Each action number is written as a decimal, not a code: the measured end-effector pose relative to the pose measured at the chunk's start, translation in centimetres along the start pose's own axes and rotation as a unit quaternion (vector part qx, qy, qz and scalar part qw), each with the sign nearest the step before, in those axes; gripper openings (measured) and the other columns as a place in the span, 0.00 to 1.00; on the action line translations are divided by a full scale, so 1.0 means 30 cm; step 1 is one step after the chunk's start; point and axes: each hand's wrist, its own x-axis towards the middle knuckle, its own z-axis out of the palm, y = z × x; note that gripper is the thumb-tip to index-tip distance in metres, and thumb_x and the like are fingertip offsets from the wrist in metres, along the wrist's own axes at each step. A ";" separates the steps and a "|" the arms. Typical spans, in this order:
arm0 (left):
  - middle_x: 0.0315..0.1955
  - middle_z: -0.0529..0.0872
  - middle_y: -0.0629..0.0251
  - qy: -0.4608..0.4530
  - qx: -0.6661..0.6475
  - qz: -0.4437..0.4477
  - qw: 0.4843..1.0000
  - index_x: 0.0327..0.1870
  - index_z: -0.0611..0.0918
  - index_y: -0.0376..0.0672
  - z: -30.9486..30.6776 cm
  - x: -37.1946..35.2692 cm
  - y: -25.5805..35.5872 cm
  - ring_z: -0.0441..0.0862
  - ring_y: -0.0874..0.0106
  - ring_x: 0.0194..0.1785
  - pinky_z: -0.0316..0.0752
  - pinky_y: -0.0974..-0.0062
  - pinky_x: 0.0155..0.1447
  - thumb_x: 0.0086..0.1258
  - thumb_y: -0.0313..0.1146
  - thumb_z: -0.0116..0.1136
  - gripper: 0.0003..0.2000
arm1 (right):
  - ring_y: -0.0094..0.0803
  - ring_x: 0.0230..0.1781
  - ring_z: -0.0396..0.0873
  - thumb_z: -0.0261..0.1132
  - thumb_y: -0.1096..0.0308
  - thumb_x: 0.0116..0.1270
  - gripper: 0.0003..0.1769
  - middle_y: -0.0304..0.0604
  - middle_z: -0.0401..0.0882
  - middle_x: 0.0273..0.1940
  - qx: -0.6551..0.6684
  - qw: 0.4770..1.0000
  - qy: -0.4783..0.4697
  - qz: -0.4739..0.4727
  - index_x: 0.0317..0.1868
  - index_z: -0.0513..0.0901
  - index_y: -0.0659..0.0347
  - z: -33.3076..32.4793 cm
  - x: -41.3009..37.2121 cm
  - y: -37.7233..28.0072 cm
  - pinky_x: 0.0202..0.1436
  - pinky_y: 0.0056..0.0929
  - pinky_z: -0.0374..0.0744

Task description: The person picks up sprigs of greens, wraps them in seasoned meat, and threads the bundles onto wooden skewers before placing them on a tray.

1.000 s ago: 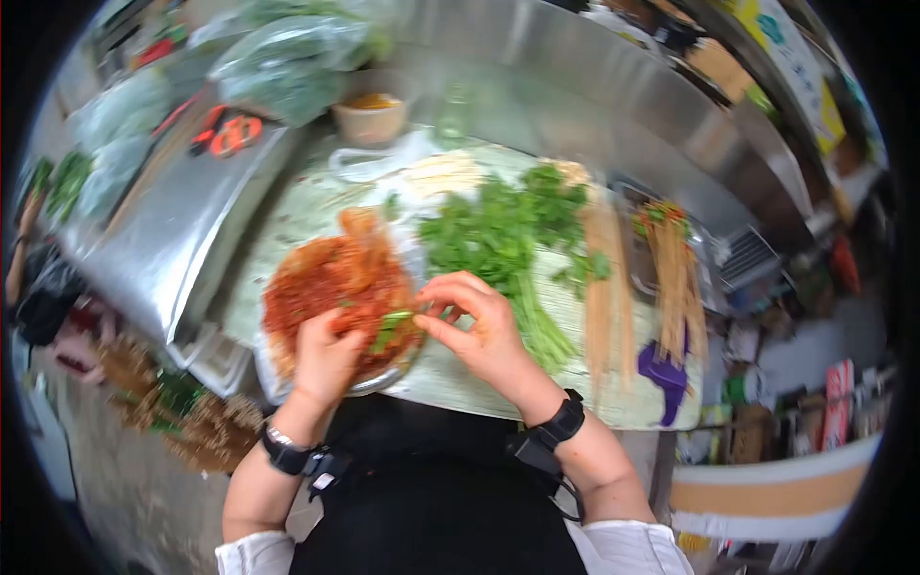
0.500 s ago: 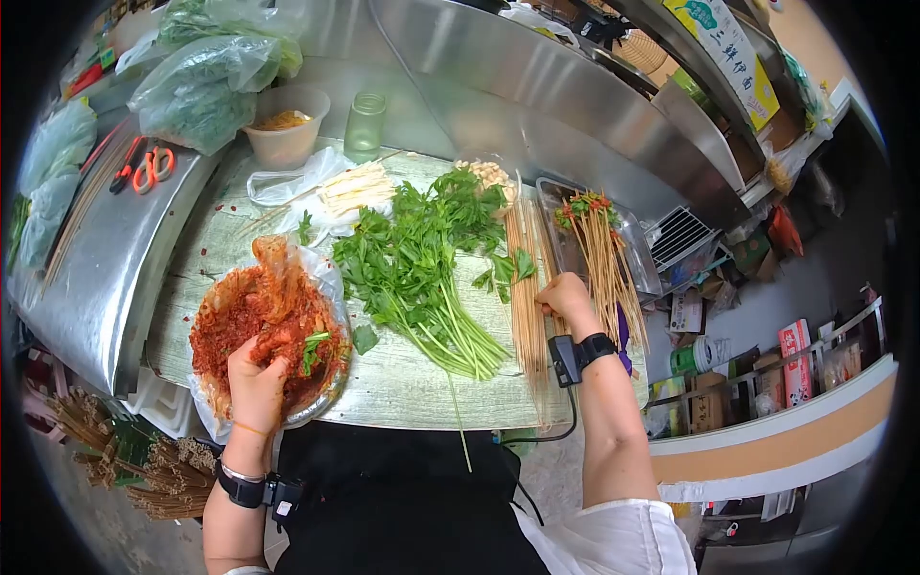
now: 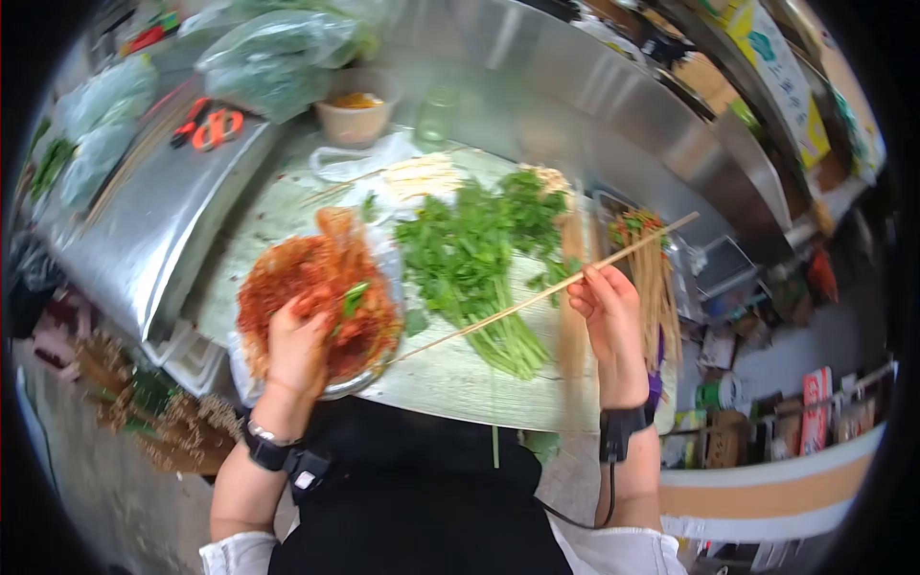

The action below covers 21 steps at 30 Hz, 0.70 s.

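Observation:
My left hand (image 3: 297, 345) rests in a metal bowl (image 3: 369, 376) of red marinated meat (image 3: 287, 287), pinching a piece of meat wrapped around green stems (image 3: 353, 299). My right hand (image 3: 606, 311) holds one long bamboo skewer (image 3: 498, 313) that slants from upper right down toward the bowl, its tip near the bowl's right rim. A pile of leafy green herbs (image 3: 470, 259) lies on the board between my hands.
A pile of bare skewers (image 3: 573, 316) lies right of the herbs, and a tray of finished skewers (image 3: 652, 268) beyond it. Enoki mushrooms (image 3: 422, 177), a tub (image 3: 356, 117), a jar (image 3: 436, 115), orange scissors (image 3: 213, 126) and bagged greens (image 3: 278, 57) sit at the back.
My right hand has lifted one skewer from the pile and brought it left toward the bowl. My left hand stays in the bowl holding the meat and stems.

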 end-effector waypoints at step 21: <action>0.43 0.81 0.60 -0.004 -0.027 -0.010 1.000 0.47 0.77 0.31 -0.031 -0.010 -0.006 0.80 0.71 0.43 0.80 0.72 0.48 0.61 0.14 0.46 0.14 | 0.30 0.32 0.79 0.55 0.69 0.66 0.10 0.45 0.77 0.38 0.139 0.947 -0.279 0.076 0.40 0.77 0.67 0.394 -0.227 0.234 0.38 0.27 0.79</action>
